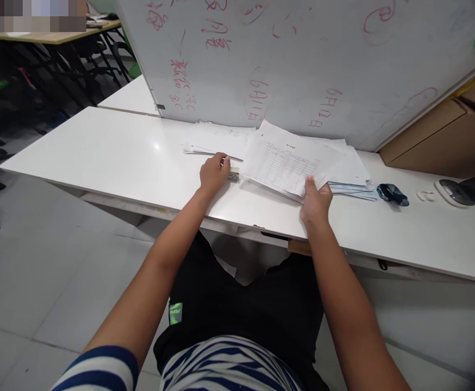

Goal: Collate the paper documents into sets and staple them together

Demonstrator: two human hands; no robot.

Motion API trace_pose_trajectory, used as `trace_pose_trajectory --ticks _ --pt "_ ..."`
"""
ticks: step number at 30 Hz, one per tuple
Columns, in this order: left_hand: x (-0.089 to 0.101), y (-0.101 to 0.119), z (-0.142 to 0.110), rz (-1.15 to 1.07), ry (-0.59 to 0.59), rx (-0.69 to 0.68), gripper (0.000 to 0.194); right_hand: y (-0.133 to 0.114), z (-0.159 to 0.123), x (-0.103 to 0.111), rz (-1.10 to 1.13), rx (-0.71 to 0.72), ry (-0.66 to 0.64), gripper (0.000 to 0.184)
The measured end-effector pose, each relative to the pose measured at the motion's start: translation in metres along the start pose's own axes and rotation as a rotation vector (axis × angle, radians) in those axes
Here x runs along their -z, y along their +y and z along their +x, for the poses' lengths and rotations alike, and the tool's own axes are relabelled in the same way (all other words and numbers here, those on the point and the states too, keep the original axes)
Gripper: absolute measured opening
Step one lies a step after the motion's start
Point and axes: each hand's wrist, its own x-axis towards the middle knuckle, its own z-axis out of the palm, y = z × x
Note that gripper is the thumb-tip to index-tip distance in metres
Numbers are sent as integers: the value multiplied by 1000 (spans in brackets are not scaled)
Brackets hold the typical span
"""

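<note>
My right hand [317,203] grips a few printed sheets [283,160] by their near right corner, thumb on top. A table of rows is printed on the upper sheet, which is tilted over the desk. Just left of the sheets, my left hand [214,174] is closed around a small stapler [233,176]. Only its metal end shows beside the paper's left edge; the fingers hide the rest. Behind my left hand lies a stack of papers [225,138]. More papers [343,157] lie behind and to the right of the held sheets.
The white desk [131,157] runs left to right, with a whiteboard [278,65] with red writing standing along its back. On the right are a dark blue object [392,194], white earphones [425,195], a mouse-like device [454,193] and a cardboard box [429,130].
</note>
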Motion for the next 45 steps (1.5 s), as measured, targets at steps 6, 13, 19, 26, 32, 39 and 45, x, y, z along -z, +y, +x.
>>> trace_pose_trajectory --ticks 6,13,19,26,32,39,45 --pt "-3 0 1 76 17 -18 29 -3 11 -11 -76 8 -12 38" --pt "-2 3 0 206 12 -18 34 -11 63 -104 -142 -85 -115 26" --pt "-3 1 0 188 18 -43 36 -3 88 -193 -372 -259 -336 25" --pt "-4 1 0 184 2 -40 36 -10 97 -140 -1128 279 -432 48" --pt "-1 1 1 154 26 -40 34 -12 86 -29 -1324 401 -457 59" --pt "1 -3 8 144 135 117 41 1 49 10 -1166 412 -252 55" --pt "5 0 2 186 272 36 35 4 48 12 -1127 288 -259 47"
